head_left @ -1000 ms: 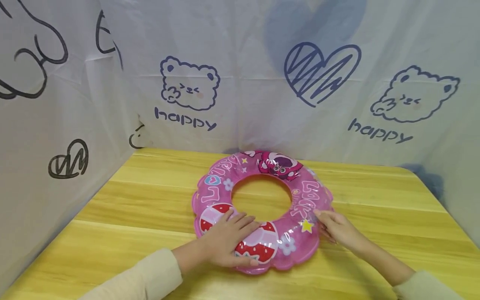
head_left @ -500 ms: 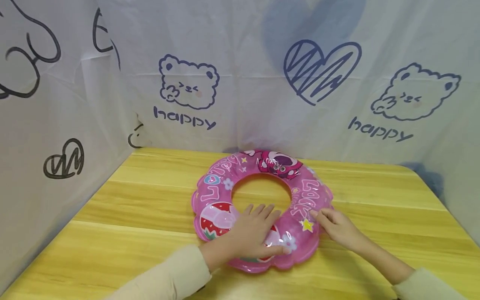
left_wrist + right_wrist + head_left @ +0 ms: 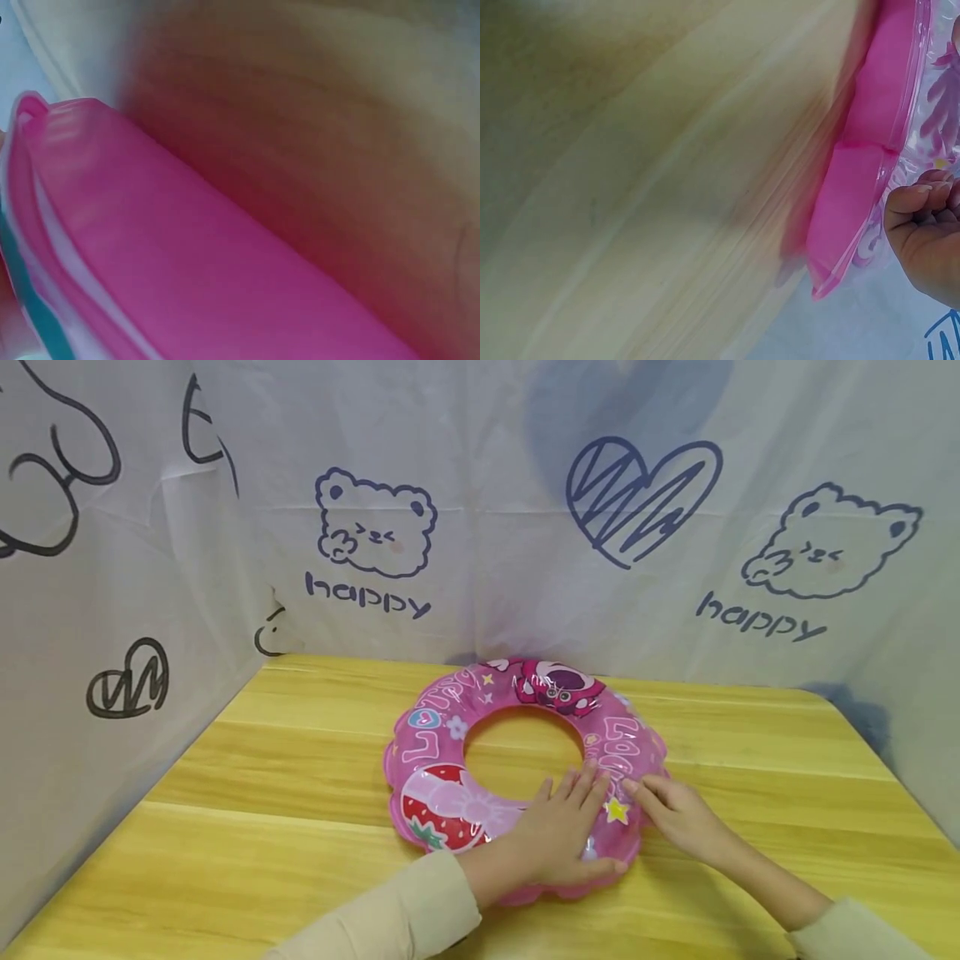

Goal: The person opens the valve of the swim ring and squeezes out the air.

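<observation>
Pink inflatable ring [image 3: 442, 802] on table [image 3: 277, 777]; left hand [image 3: 558, 833] spread upon it, right hand [image 3: 681, 812] seemingly pinching its edge, contact unclear. We judge this a pressing step; next needs that edge steady.

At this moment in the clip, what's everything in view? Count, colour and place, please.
Inflatable ring: 1, pink with prints, on the table
Table: 1, yellow wood-grain, under the ring
Cloth backdrop: panel count unclear, whitish, behind and beside the table
Bear drawings: 2, dark blue, back cloth, "happy" beneath each
Outlined hearts: 2, dark, one on the back cloth, one on the left
Partial drawings: several, black, left side
Left hand: 1, spread over the ring's near side
Right hand: 1, holding the ring's right edge
Sleeves: 2, cream, at both forearms
</observation>
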`<act>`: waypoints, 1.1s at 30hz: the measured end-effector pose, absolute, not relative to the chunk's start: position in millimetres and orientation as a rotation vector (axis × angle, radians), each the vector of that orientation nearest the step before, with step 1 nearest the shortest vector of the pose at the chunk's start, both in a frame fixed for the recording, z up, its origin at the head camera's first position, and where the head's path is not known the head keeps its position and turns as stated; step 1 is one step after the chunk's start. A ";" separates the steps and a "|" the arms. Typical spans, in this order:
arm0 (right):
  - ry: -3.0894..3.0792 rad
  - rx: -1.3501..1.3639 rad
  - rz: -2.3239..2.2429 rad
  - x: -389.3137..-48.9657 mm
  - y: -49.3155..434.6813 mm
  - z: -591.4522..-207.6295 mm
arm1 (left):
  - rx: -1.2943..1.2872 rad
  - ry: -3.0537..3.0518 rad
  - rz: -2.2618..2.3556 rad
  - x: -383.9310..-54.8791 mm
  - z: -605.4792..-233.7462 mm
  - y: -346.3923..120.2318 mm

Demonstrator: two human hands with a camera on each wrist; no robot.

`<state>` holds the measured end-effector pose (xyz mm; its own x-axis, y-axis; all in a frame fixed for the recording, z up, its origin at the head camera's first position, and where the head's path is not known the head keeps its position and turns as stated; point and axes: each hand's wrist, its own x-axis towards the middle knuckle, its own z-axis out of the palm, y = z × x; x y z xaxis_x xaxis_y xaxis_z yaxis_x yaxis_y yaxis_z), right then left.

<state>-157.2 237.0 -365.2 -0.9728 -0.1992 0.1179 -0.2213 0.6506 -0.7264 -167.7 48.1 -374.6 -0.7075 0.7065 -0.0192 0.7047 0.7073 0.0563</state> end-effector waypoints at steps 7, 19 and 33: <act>-2.830 0.356 1.175 -156.5 233.8 -363.6 | 1.212 2.874 0.078 -166.4 -377.5 45.8; -2.819 0.293 1.171 -155.7 231.4 -368.3 | 1.213 2.841 0.031 -163.7 -378.5 47.7; -2.742 0.219 1.412 -158.2 226.1 -378.0 | 1.195 2.802 0.076 -165.2 -381.3 45.7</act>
<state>-158.2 226.1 -378.0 -0.9887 -0.1028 0.1090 -0.1484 0.5730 -0.8060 -165.2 45.7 -381.3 -0.6886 0.7220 -0.0668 0.7174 0.6918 0.0824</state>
